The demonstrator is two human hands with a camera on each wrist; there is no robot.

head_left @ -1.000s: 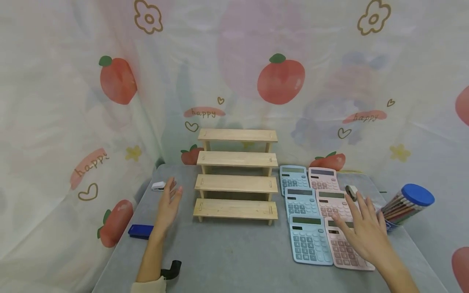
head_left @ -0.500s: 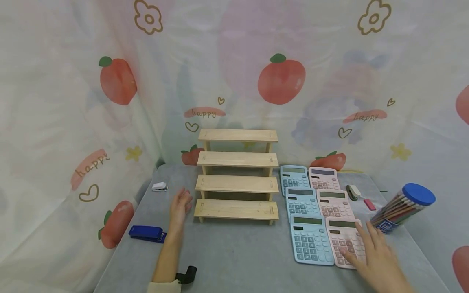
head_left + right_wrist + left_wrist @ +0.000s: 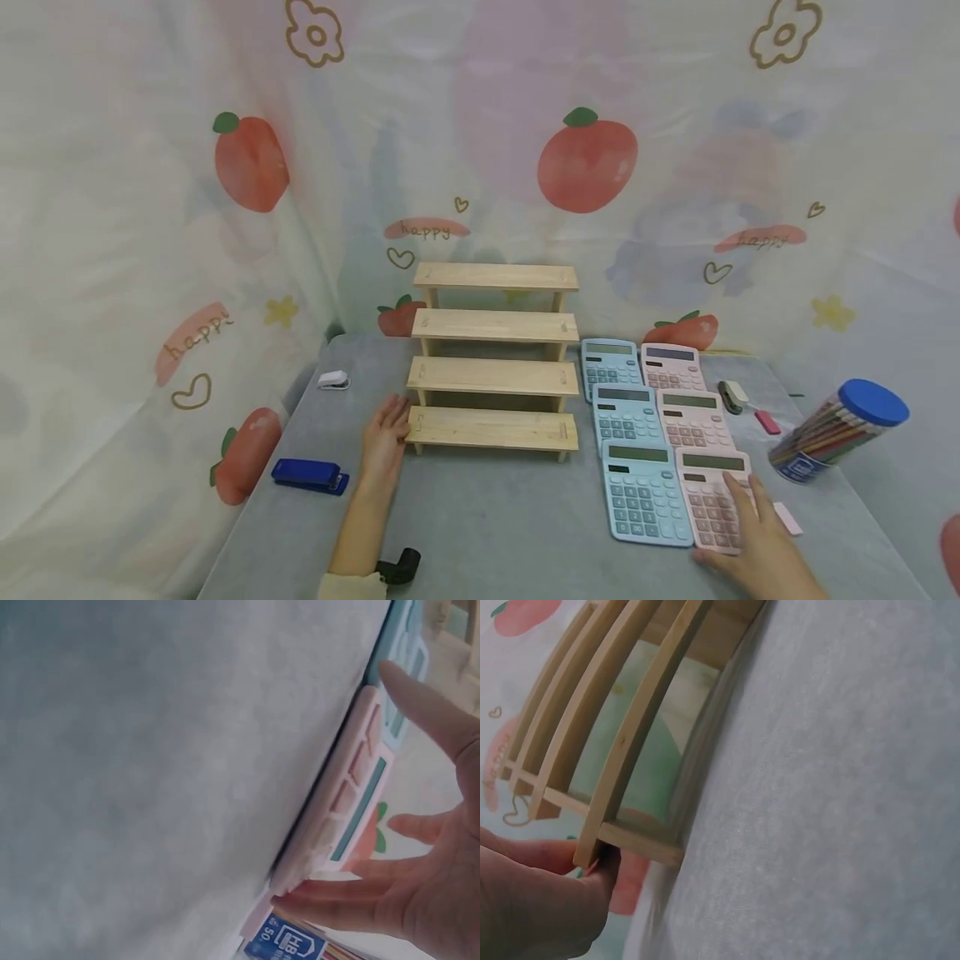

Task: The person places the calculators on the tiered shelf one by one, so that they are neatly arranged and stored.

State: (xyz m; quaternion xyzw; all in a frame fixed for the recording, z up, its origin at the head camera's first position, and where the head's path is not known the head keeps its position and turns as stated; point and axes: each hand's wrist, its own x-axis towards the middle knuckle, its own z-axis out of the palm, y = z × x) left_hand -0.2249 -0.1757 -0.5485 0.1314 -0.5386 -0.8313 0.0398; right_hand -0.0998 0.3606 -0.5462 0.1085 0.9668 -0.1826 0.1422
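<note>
Grey worktop (image 3: pixel 487 517), fruit-print curtain behind | left hand (image 3: pixel 384 437) now flat against wooden step shelf (image 3: pixel 492 427) end, moved in from open air | right hand (image 3: pixel 757 542) slid back, fingers straight at nearest pink calculator (image 3: pixel 712 500) edge

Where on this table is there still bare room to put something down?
Bare grey table lies in front of the wooden rack, between the left hand and the blue calculators. The right side is crowded: calculators, the pencil tub, and the right hand.
</note>
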